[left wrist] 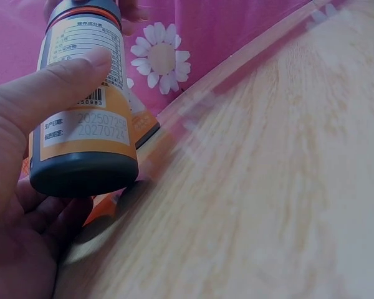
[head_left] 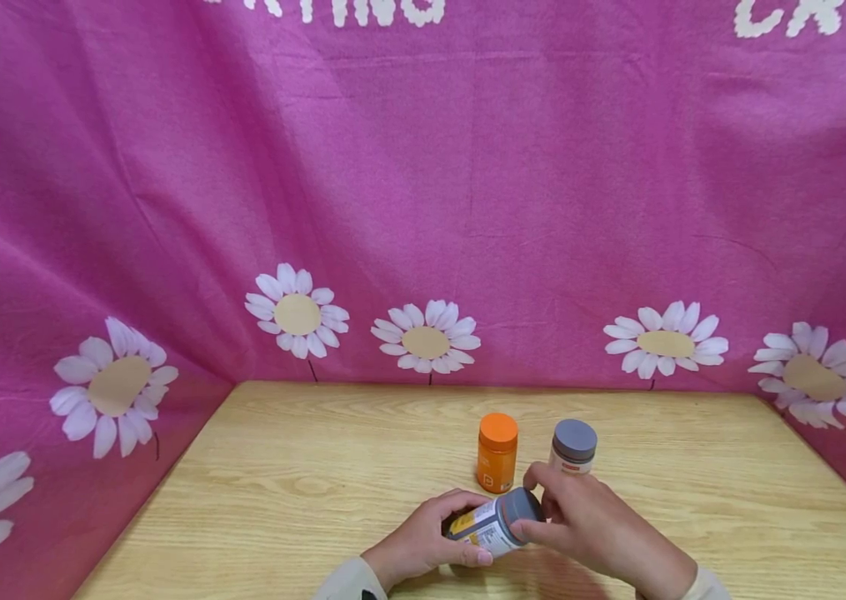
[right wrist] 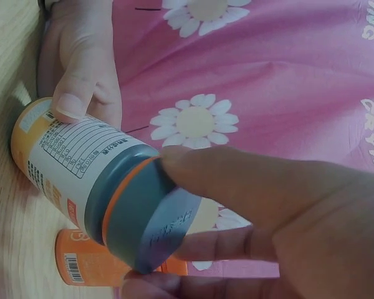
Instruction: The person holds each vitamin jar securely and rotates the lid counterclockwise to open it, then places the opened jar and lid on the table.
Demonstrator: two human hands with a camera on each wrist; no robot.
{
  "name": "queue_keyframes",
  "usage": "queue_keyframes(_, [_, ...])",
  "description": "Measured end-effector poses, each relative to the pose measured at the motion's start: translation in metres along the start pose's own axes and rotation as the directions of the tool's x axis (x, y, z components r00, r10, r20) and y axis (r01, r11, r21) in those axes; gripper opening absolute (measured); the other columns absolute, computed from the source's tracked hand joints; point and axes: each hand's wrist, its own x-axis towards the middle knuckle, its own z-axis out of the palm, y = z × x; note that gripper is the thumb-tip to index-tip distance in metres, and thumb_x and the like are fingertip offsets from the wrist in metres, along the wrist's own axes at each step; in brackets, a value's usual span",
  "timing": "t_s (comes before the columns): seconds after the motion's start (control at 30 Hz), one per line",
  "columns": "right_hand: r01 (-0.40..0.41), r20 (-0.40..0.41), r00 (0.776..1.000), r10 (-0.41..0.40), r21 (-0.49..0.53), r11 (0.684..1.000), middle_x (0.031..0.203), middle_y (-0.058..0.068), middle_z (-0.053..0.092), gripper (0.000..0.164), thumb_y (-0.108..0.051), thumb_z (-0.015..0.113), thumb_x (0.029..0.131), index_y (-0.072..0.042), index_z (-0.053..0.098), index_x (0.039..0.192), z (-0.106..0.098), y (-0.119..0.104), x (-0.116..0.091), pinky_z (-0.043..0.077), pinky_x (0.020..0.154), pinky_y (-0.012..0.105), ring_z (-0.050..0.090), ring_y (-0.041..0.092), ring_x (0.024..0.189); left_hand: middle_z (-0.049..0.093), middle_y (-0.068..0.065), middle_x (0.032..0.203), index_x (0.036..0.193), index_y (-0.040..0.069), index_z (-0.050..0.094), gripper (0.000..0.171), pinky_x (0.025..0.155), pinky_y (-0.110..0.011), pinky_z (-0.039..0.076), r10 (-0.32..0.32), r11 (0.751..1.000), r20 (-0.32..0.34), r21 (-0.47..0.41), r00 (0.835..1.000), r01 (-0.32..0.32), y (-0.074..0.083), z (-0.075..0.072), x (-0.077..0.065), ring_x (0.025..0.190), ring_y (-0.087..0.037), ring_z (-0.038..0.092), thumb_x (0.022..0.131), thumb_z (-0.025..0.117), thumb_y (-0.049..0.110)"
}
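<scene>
Bottle [head_left: 478, 527] with a yellow-and-white label is held tilted over the wooden surface [head_left: 242, 500], between five and six o'clock in the head view, its grey lid [head_left: 520, 505] aimed at about two o'clock. From nine o'clock the left hand [head_left: 428, 538] has its grip curled round the body, thumb across the label; from three o'clock the right hand [head_left: 588, 525] pinches the rim of the lid in a grip about as wide as the lid itself. Whether that lid is loose or seated tight is hard to tell from these angles. If the left grip is too light, a hard twist could spin the whole bottle, since the label looks smooth. A sudden release of the lid at this tilt might spill whatever is inside. An orange bottle [head_left: 498, 458] stands upright close by at twelve o'clock, and a second grey-lidded bottle [head_left: 575, 442] stands between one and two, partly behind the right hand; a careless outward swing of those knuckles could topple it.
</scene>
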Motion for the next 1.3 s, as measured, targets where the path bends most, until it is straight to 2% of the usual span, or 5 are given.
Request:
queue_keyframes(0.23, [0.097,-0.017,0.995,-0.098,-0.032,0.995,0.08,-0.008,0.054,0.035,-0.029,0.074,0.073,-0.023,0.052,0.099,-0.0011,0.0005,-0.0005,0.042,0.056,0.021,0.051,0.005,0.068,0.055,0.008,0.109,0.118,0.032,0.055,0.047,0.08,-0.025,0.04,-0.009,1.0,0.002,-0.013,1.0,0.009,-0.0008,-0.0005,0.0005,0.094,-0.01,0.051,0.074,0.072,0.036])
queue_keyframes(0.77, [0.086,0.034,0.996,-0.085,-0.046,0.995,0.098,-0.006,0.054,0.059,-0.003,0.079,0.063,-0.026,0.048,0.108,-0.001,-0.0013,0.0011,0.046,0.062,0.027,0.054,0.015,0.087,0.054,0.008,0.109,0.119,0.034,0.055,0.047,0.081,-0.025,0.04,-0.043,0.999,0.0,-0.013,0.999,0.043,0.0007,-0.0007,0.0003,0.095,-0.011,0.051,0.075,0.071,0.037])
queue_keyframes(0.87, [0.07,0.017,0.997,-0.069,-0.048,0.996,0.098,-0.006,0.054,0.061,-0.01,0.08,0.063,-0.025,0.047,0.111,-0.0002,-0.0014,0.0008,0.046,0.065,0.031,0.054,0.016,0.088,0.054,0.008,0.109,0.119,0.033,0.054,0.047,0.081,-0.025,0.04,-0.038,0.999,0.002,-0.02,0.999,0.038,0.0004,-0.0007,0.0002,0.095,-0.011,0.05,0.075,0.072,0.036])
queue_keyframes(1.07, [-0.077,-0.083,0.994,0.073,-0.045,0.996,0.086,-0.008,0.054,0.043,-0.051,0.068,0.072,-0.024,0.052,0.101,0.0015,-0.0047,0.0002,0.042,0.06,0.027,0.053,0.011,0.078,0.054,0.008,0.11,0.12,0.032,0.054,0.047,0.081,-0.024,0.04,-0.014,1.0,0.007,-0.007,1.0,0.014,0.001,-0.0002,0.0003,0.095,-0.01,0.051,0.076,0.071,0.036])
queue_keyframes(1.3, [-0.243,-0.154,0.961,0.231,-0.063,0.968,0.064,-0.01,0.051,0.039,-0.059,0.061,0.073,-0.022,0.056,0.084,0.0014,-0.0084,0.004,0.037,0.049,0.025,0.046,0.006,0.055,0.054,0.008,0.11,0.12,0.031,0.055,0.047,0.082,-0.024,0.04,0.011,1.0,-0.001,-0.003,1.0,-0.011,0.0012,0.0002,-0.0002,0.095,-0.009,0.05,0.076,0.071,0.035])
